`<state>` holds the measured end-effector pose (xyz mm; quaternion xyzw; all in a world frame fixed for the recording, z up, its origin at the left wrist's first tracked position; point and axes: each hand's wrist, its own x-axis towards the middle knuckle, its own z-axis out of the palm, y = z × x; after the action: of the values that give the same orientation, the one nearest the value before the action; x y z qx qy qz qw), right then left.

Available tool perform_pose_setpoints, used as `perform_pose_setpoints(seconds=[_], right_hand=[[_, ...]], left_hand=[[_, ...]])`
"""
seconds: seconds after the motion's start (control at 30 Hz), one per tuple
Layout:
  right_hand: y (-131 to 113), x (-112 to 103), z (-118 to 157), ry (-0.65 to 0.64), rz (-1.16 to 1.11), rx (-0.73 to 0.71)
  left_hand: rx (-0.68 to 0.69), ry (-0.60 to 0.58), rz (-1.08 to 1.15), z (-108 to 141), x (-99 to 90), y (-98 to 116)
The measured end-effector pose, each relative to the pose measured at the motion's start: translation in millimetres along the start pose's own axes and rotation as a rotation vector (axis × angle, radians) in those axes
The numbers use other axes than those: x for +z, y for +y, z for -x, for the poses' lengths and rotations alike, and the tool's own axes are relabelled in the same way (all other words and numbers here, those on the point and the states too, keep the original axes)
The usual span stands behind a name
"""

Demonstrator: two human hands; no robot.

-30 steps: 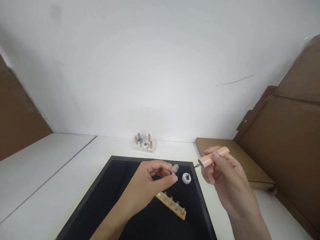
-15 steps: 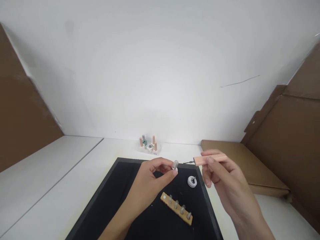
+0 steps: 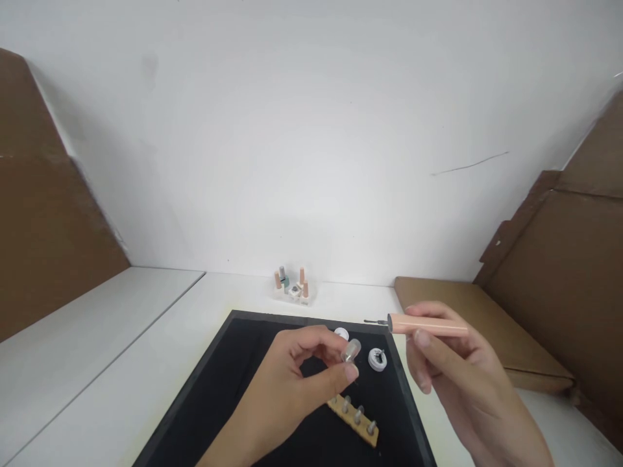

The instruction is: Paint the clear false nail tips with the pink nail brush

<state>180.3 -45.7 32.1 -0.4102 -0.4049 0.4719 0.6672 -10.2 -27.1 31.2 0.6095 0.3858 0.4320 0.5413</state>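
My left hand (image 3: 302, 373) pinches a clear, rounded artificial nail tip (image 3: 351, 351) between thumb and fingers, above the black mat. Further right, my right hand (image 3: 452, 363) grips a pink pen-shaped tool (image 3: 428, 324). Its thin dark tip points left and is apart from the nail tip. Partly covered by my left hand, a tan strip (image 3: 357, 425) carries several greyish nail tips on the mat. Between my hands stands a small white round jar (image 3: 378, 359) with something dark in its top. Another small white round thing (image 3: 341, 333) shows behind my left fingers.
The black mat (image 3: 209, 383) lies on a white table (image 3: 117, 344). At the back, a clear holder (image 3: 293, 295) contains several small bottles with pink and grey caps. A flat cardboard box (image 3: 438, 292) lies right, beside upright cardboard; a white wall stands behind.
Both hands have moved slightly right and down in the picture, the left one now covering part of the strip. The nail tip has turned a little; the white round thing behind it has come into view.
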Motion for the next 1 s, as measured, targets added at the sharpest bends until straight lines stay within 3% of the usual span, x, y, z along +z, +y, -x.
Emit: perform_pose_setpoints(seconds=[0.17,0.33,0.57,1.0], right_hand=[[-0.7,-0.3,5.1,0.0,0.023,0.021],[10.0,-7.9,-3.4,-0.159,0.048,-0.162],[19.3,-14.4,-9.9,-0.188,0.119,-0.332],[17.9,-14.8,-9.7,-0.223,0.156,-0.347]], left_hand=[[-0.012,-0.059,-0.028,1.1,1.6,-2.0],[-0.002,-0.065,-0.099,-3.4,3.1,-6.5],[0.024,-0.036,-0.17,-8.1,6.8,-10.4],[0.04,-0.039,-0.186,-9.9,12.3,-11.4]])
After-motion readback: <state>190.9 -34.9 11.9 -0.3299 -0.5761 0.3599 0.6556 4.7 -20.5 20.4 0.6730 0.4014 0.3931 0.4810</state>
